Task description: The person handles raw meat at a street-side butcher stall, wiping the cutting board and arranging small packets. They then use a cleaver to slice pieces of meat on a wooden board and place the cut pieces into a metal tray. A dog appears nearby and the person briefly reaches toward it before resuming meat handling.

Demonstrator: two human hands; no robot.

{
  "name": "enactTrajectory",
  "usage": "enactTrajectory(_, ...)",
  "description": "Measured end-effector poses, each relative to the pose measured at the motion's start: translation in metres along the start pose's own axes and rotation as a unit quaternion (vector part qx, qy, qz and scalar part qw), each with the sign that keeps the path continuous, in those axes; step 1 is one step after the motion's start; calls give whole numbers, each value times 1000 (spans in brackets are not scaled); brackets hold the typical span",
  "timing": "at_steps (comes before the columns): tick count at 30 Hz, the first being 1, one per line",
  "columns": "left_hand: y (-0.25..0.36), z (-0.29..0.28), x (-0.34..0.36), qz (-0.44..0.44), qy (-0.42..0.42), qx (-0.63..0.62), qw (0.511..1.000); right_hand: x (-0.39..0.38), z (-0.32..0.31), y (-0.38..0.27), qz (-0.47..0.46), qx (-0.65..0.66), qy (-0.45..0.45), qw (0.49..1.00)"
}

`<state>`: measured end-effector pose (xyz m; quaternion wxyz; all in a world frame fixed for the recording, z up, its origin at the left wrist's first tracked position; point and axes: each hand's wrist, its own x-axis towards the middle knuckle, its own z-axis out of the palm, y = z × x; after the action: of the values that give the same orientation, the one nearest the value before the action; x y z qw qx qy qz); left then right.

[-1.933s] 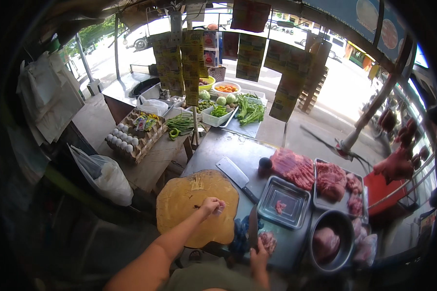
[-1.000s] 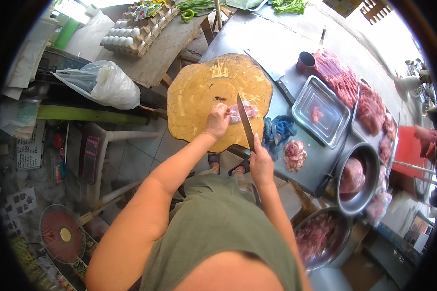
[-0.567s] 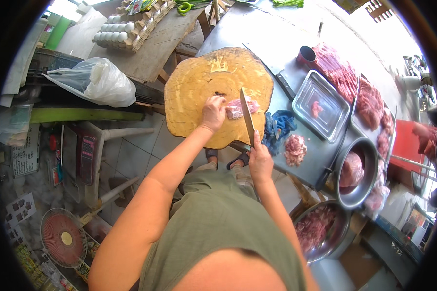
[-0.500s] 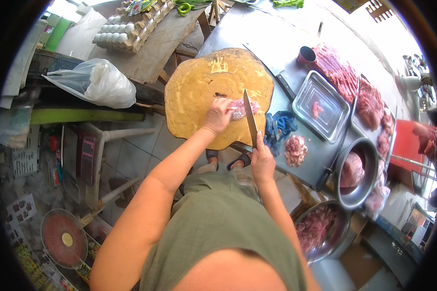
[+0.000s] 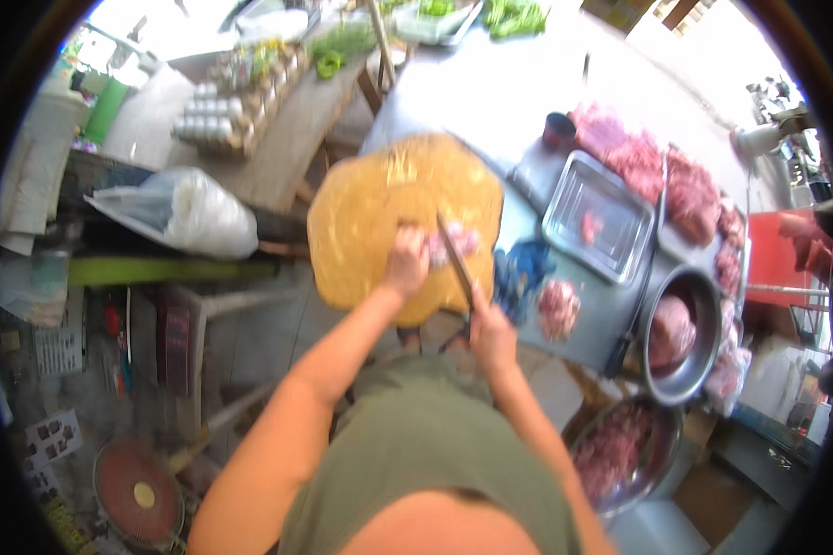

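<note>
My right hand [image 5: 493, 338] is wrapped round the handle of a long knife [image 5: 456, 259], whose blade points away from me and lies across a small piece of pale pink meat [image 5: 467, 240]. On the left end of that meat my left hand [image 5: 405, 263] presses with bent fingers, close beside the blade. Both are over a thick round wooden chopping block [image 5: 352, 217]. The picture is blurred, so the exact cut line cannot be made out. A blue cloth [image 5: 520, 271] and a heap of chopped meat [image 5: 558, 310] lie right of the block.
On the metal table stand a tray [image 5: 565, 171], a dark cup [image 5: 558, 130], a second knife [image 5: 528, 191], large meat slabs [image 5: 625, 153] and a basin [image 5: 652, 361]. A bowl of meat [image 5: 671, 462] sits lower right. Leftward are a white plastic bag [image 5: 208, 213], egg trays [image 5: 241, 116] and a fan [image 5: 139, 490].
The whole view has shifted, with the block and both hands lower in the picture and blurred. The knife is still across the meat, and both hands keep their hold.
</note>
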<state>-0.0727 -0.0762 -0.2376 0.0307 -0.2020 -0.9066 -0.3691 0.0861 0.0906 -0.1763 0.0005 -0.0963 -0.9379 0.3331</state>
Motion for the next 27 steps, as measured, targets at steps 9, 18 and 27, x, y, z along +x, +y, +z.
enactTrajectory(9,18,6,2,-42,-25,65,997,0,-4,-8,5,-79,-73,994)
enactTrajectory(18,3,15,3,-13,-62,96,993,-2,-1,-10,-11,-92,-103,990)
enactTrajectory(27,1,13,9,-11,-53,72,996,21,28,-13,-35,-105,-71,991)
